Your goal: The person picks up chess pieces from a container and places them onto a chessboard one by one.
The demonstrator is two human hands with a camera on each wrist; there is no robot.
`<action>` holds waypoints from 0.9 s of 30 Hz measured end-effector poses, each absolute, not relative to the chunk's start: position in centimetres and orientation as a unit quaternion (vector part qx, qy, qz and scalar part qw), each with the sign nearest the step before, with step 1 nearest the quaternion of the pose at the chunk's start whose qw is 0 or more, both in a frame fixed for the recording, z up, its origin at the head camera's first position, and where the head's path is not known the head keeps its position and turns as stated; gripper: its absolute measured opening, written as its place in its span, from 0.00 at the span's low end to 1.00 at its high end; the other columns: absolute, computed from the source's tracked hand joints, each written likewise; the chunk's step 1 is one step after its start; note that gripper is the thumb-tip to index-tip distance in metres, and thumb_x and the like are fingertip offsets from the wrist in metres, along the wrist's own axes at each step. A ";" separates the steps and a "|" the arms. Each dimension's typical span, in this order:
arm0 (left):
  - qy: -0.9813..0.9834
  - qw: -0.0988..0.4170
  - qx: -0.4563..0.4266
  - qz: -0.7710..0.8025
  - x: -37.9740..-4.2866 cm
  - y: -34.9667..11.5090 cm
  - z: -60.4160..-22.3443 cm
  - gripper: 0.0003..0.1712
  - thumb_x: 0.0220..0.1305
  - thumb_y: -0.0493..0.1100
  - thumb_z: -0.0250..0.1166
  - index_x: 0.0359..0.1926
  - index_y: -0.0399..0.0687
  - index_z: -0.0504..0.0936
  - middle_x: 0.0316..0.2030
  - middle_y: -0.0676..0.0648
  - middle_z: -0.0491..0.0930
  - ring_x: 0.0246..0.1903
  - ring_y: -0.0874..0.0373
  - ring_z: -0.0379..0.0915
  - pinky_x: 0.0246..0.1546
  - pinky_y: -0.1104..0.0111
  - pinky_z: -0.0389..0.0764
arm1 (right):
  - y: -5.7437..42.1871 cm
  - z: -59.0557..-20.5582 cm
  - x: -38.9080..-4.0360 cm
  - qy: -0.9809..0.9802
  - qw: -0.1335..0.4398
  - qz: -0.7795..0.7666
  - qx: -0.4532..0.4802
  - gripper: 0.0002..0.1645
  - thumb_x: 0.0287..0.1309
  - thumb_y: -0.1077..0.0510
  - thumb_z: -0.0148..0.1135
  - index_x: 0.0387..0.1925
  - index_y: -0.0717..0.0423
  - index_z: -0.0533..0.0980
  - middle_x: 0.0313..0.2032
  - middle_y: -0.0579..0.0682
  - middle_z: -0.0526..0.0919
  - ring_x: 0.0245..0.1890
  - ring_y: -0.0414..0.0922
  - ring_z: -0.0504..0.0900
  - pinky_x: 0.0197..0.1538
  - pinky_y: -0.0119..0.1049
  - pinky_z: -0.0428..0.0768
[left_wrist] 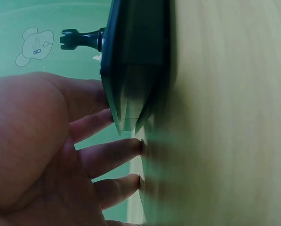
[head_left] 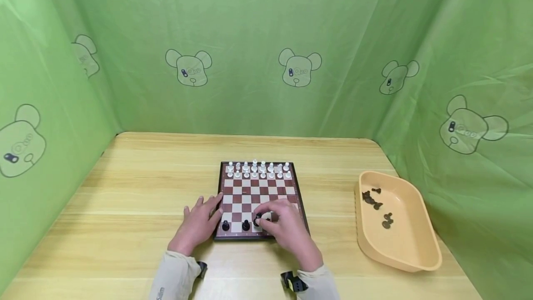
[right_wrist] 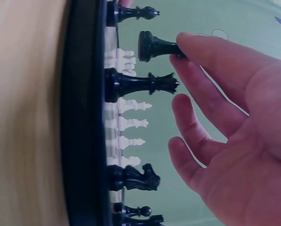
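Above the near side of the chessboard (head_left: 259, 198), the right hand (head_left: 288, 224) pinches a black chess piece (right_wrist: 153, 46) between thumb and fingers. Its top is covered by the fingertips; type cannot be determined. Long axis: nearly upright, base downward, apart from the squares. The left hand (head_left: 199, 223), fingers extended, touches the board's left edge. In the head view, the right hand conceals several near squares.

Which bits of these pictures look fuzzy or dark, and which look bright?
Head view: the table is brightly lit, but the loose dark pieces in the tray are too small to see clearly. Left wrist view: dimmer, with the table blurry and shadowed near the left hand. Right wrist view: the standing black pieces look fairly sharp, but the white pieces behind look washed out.
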State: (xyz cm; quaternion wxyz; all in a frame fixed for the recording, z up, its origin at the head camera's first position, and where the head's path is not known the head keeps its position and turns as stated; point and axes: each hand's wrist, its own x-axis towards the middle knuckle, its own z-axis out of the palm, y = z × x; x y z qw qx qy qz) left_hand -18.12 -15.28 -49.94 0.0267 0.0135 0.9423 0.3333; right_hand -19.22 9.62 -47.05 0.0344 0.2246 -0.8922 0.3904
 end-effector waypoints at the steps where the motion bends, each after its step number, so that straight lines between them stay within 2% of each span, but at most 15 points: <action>1: 0.942 0.027 0.014 0.333 -18.1 -15.3 -50.0 0.30 0.80 0.47 0.54 0.78 0.48 0.66 0.73 0.33 0.65 0.76 0.29 0.47 0.69 0.26 0.36 | 9.6 -47.2 -19.2 -0.893 0.032 0.389 0.226 0.12 0.56 0.61 0.76 0.41 0.46 0.88 0.45 0.40 0.90 0.52 0.49 0.80 0.59 0.57 0.76; 8: 0.942 0.027 0.014 0.334 -18.1 -15.3 -50.0 0.30 0.79 0.47 0.55 0.78 0.48 0.65 0.73 0.33 0.65 0.76 0.29 0.47 0.69 0.26 0.35 | 9.6 -47.8 -19.5 -0.893 0.015 0.382 0.237 0.12 0.56 0.62 0.75 0.42 0.47 0.87 0.45 0.43 0.89 0.49 0.48 0.79 0.57 0.53 0.77; 27: 0.941 0.032 0.011 0.337 -18.1 -15.3 -49.9 0.30 0.80 0.47 0.54 0.78 0.49 0.65 0.74 0.33 0.65 0.77 0.29 0.46 0.70 0.26 0.35 | 9.5 -48.1 -19.6 -0.901 -0.023 0.372 0.223 0.12 0.57 0.60 0.75 0.43 0.44 0.87 0.45 0.43 0.89 0.53 0.52 0.80 0.62 0.61 0.75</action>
